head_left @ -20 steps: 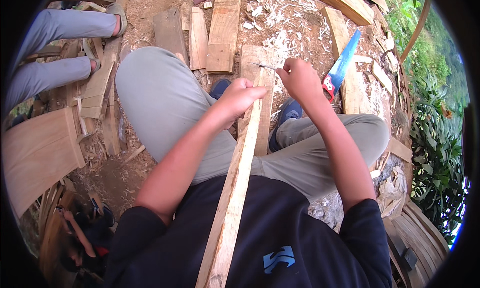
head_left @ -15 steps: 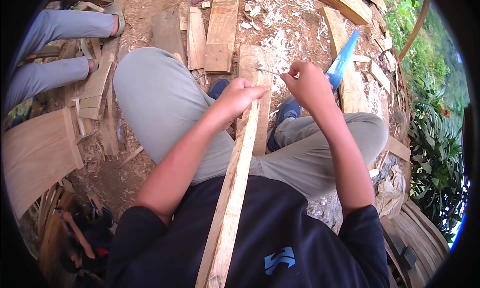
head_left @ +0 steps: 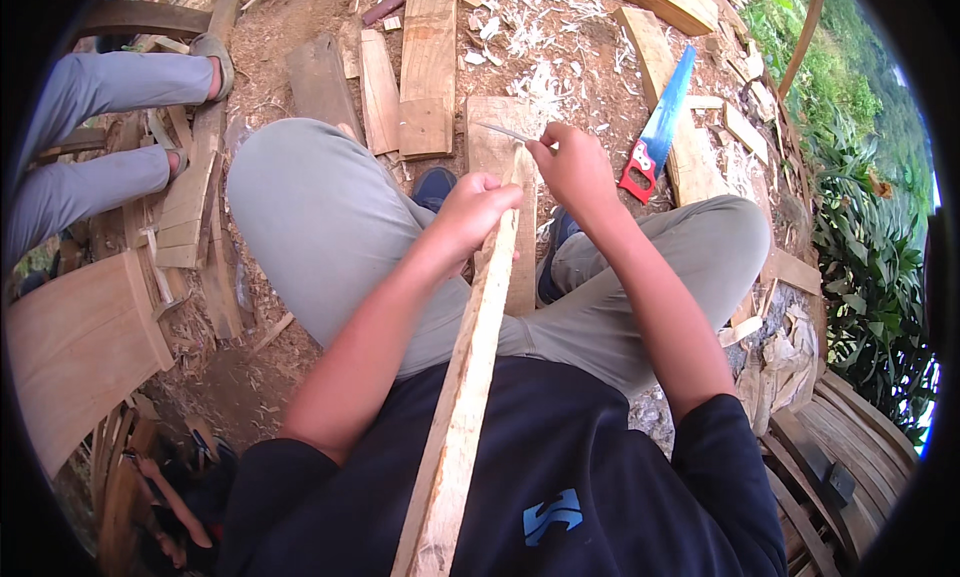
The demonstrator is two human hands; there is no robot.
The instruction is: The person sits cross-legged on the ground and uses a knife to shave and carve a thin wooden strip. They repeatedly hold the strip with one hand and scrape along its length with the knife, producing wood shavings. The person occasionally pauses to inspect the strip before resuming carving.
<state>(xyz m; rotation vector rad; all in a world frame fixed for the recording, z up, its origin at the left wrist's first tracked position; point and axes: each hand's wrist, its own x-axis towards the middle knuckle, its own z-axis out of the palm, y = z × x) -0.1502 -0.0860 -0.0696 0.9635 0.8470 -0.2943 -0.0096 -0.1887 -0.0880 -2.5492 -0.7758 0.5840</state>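
A long, squared wooden strip [head_left: 463, 397] runs from my chest out over my lap, its far end beyond my left hand. My left hand [head_left: 480, 212] is closed around it near that far end. In my right hand [head_left: 575, 172] is a knife, its handle hidden by the fingers. The thin knife blade [head_left: 505, 132] points left, just past the strip's tip; whether it touches the wood I cannot tell. Below the far end a flat board [head_left: 497, 157] lies on the ground between my shoes.
A handsaw with a red handle and blue blade [head_left: 666, 112] rests to the right. Planks [head_left: 428, 57], offcuts and pale shavings [head_left: 545, 82] cover the ground ahead. Another person's legs [head_left: 120, 162] are at left. A wide wooden panel [head_left: 80, 347] stands at lower left, stacked boards [head_left: 850, 457] at lower right.
My right hand has moved slightly away and left, and the knife blade now reaches further left past the strip's tip. The saw's red handle has come into sight. My left grip stays.
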